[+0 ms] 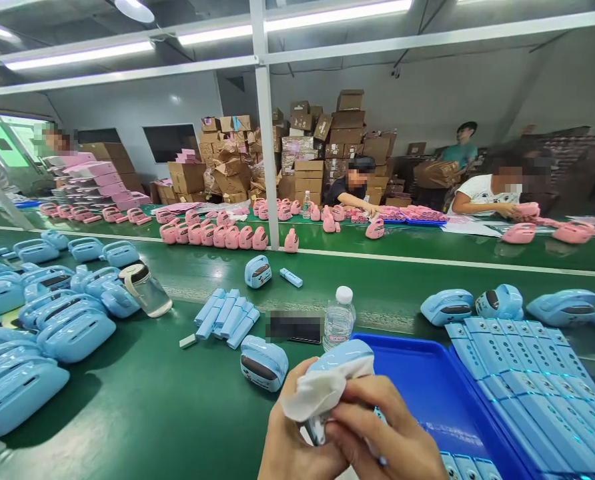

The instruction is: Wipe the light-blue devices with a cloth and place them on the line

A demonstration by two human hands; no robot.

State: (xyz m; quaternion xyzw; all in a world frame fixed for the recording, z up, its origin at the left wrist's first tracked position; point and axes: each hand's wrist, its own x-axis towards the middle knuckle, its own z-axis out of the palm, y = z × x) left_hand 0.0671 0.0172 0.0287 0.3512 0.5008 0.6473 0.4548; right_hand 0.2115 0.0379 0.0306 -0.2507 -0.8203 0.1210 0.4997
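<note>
My left hand (pixel 297 430) and my right hand (pixel 385 433) hold a glossy light blue plastic device (pixel 340 357) low in front of me. A white cloth (pixel 315 390) is pressed around its near side, under my left thumb, and hides part of the device. Just right of my hands lies a blue plastic tray (pixel 417 380) holding rows of flat light blue pieces (pixel 527 387). Another light blue device (pixel 263 363) rests on the green belt to the left of my hands.
Light blue devices crowd the green belt (pixel 142 413) at left and right, with light blue sticks, a water bottle (pixel 339 320), and a glass tumbler (pixel 146 290). Beyond, co-workers (pixel 487 197) handle pink devices on a second belt, before stacked cardboard boxes (pixel 317 143).
</note>
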